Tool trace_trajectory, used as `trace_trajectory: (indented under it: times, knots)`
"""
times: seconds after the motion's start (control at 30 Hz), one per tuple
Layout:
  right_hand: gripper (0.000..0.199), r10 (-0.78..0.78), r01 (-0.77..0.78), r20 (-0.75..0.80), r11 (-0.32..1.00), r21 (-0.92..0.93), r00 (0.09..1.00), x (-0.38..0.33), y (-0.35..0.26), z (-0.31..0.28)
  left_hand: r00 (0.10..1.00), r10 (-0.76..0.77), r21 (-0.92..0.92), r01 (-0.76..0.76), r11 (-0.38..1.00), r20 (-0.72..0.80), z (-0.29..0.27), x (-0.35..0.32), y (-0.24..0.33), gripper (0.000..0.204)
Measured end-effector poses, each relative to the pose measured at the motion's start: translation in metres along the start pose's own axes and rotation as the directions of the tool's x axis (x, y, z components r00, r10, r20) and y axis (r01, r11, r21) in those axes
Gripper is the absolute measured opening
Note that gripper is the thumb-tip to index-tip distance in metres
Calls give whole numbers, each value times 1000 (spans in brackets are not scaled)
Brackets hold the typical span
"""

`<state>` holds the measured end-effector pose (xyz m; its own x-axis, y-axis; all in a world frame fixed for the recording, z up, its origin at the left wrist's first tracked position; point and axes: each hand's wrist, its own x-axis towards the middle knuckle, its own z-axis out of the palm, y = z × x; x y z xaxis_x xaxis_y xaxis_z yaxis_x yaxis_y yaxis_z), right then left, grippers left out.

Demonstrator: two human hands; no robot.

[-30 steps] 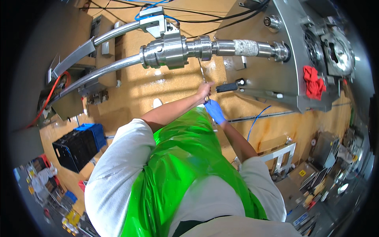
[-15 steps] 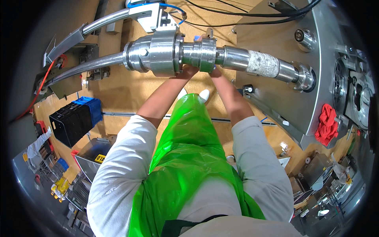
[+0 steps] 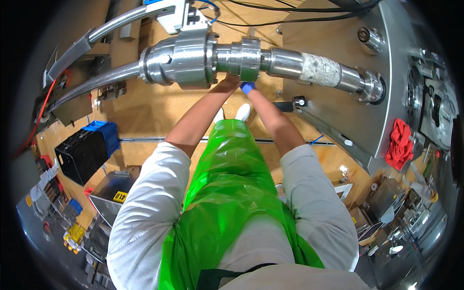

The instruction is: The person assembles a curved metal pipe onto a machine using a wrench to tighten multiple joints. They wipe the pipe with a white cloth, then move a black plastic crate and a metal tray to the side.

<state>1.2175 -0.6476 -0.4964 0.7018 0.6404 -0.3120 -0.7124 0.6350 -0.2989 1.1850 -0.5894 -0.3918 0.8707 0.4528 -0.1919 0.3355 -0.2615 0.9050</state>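
A steel pipe assembly runs across the upper part of the view, with a large round fitting (image 3: 189, 59) and a narrower clamped coupling (image 3: 250, 59) to its right. Both my arms reach forward beneath the coupling. My left hand (image 3: 233, 79) is against its underside, with the fingers hidden behind the metal. Just right of it, my right hand (image 3: 248, 87) shows something blue, a glove or a cloth; I cannot tell which. Its fingers are out of sight too, so whether either hand grips anything is not visible.
On the right, the pipe's whitish wrapped section (image 3: 320, 69) leads into a steel machine (image 3: 333, 96), where a red cloth (image 3: 399, 145) hangs. A black crate (image 3: 82, 157) with a blue one stands at left. Black cables (image 3: 299, 21) cross above. A narrow metal floor strip (image 3: 154, 139) lies behind my shoes.
My right hand has drawn closer to my left and lower, and the blue now shows below the coupling. Earlier, a blue patch showed beyond it. The whole view has shifted slightly.
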Motion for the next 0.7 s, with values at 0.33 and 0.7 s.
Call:
trace_trajectory:
  times: [0.33, 0.7]
  knots:
    - [23, -260, 173, -16, 687, -705, 966, -25, 17, -10, 998, 65, -8, -65, 998, -10, 13, -9, 5, 32]
    - [14, -222, 86, 123, -168, -982, 967, -117, -24, 38, 998, -55, -86, 53, 995, -16, 9, -40, 33, 37]
